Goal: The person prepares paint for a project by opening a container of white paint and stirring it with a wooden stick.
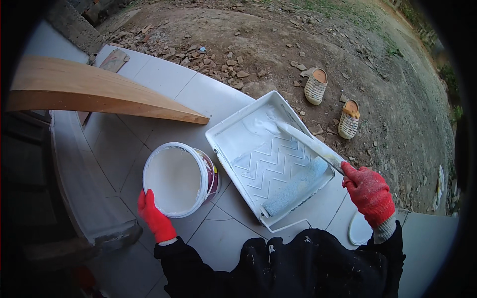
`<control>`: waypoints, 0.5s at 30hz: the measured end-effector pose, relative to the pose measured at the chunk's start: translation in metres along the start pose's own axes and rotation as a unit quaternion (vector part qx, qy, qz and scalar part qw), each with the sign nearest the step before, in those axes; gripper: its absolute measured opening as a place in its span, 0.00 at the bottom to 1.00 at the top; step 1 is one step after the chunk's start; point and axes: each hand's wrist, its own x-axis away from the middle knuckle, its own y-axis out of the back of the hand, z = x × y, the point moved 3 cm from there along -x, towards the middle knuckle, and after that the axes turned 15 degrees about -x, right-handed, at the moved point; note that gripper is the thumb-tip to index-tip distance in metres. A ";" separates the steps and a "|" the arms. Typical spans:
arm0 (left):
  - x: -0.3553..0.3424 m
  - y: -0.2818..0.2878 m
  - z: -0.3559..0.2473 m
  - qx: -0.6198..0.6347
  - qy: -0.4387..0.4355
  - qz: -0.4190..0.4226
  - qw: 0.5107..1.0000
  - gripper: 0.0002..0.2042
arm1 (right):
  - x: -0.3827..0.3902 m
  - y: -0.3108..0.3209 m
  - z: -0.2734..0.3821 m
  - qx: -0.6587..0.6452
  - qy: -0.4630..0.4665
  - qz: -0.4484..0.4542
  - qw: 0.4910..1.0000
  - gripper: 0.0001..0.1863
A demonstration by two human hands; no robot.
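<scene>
My left hand [156, 217], in a red glove, grips the near left side of a paint bucket [207, 171] and holds it tilted. White paint [174, 179] fills the visible mouth of the bucket. In my red-gloved right hand [368, 189] is a long, flat stick [310, 140] coated with white paint. Its far end reaches into the white paint tray [233, 155], where wet paint [266, 121] lies in the far part. A light blue paint roller [295, 186] rests across the near end of the tray, its wire frame [290, 227] sticking out toward me.
A thick wooden board [109, 92] juts in from the left above the tiled floor [218, 226]. A round white lid [358, 229] lies by my right forearm. Two clogs [316, 87] stand on the dirt beyond the tile edge, near loose rubble [218, 64].
</scene>
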 end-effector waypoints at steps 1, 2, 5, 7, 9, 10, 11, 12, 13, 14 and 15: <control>-0.001 0.000 0.001 -0.003 -0.003 0.015 1.000 0.18 | -0.002 -0.002 0.003 0.001 -0.002 0.001 1.000 0.20; -0.001 0.000 -0.001 -0.003 -0.001 0.015 1.000 0.18 | -0.006 -0.003 0.007 0.019 0.005 -0.005 1.000 0.20; 0.014 -0.006 -0.024 -0.099 -0.033 0.010 0.995 0.19 | -0.018 -0.006 0.004 0.038 0.021 -0.025 0.999 0.20; 0.054 0.008 -0.053 -0.336 -0.195 -0.244 0.889 0.17 | -0.022 -0.005 0.004 0.029 0.024 -0.019 0.999 0.21; 0.099 0.001 -0.055 -0.272 -0.365 -0.170 0.874 0.16 | -0.024 0.007 0.003 0.034 0.032 -0.025 0.999 0.22; 0.126 -0.016 -0.056 -0.258 -0.401 0.001 0.879 0.14 | -0.028 0.012 0.001 0.040 0.041 -0.030 0.998 0.22; 0.150 -0.041 -0.057 -0.233 -0.485 0.196 0.820 0.15 | -0.034 0.014 -0.002 0.043 0.034 -0.031 0.998 0.24; 0.169 -0.071 -0.046 -0.194 -0.483 0.397 0.756 0.17 | -0.038 0.017 -0.003 0.025 0.075 -0.062 0.995 0.23; 0.194 -0.095 -0.024 -0.145 -0.494 0.485 0.707 0.21 | -0.046 0.018 -0.016 0.019 0.103 -0.061 0.993 0.24; 0.226 -0.118 0.014 -0.102 -0.516 0.560 0.640 0.25 | -0.052 0.024 -0.023 0.018 0.127 -0.063 0.990 0.24; 0.251 -0.137 0.041 -0.153 -0.537 0.565 0.608 0.25 | -0.066 0.029 -0.019 -0.003 0.063 -0.020 0.998 0.25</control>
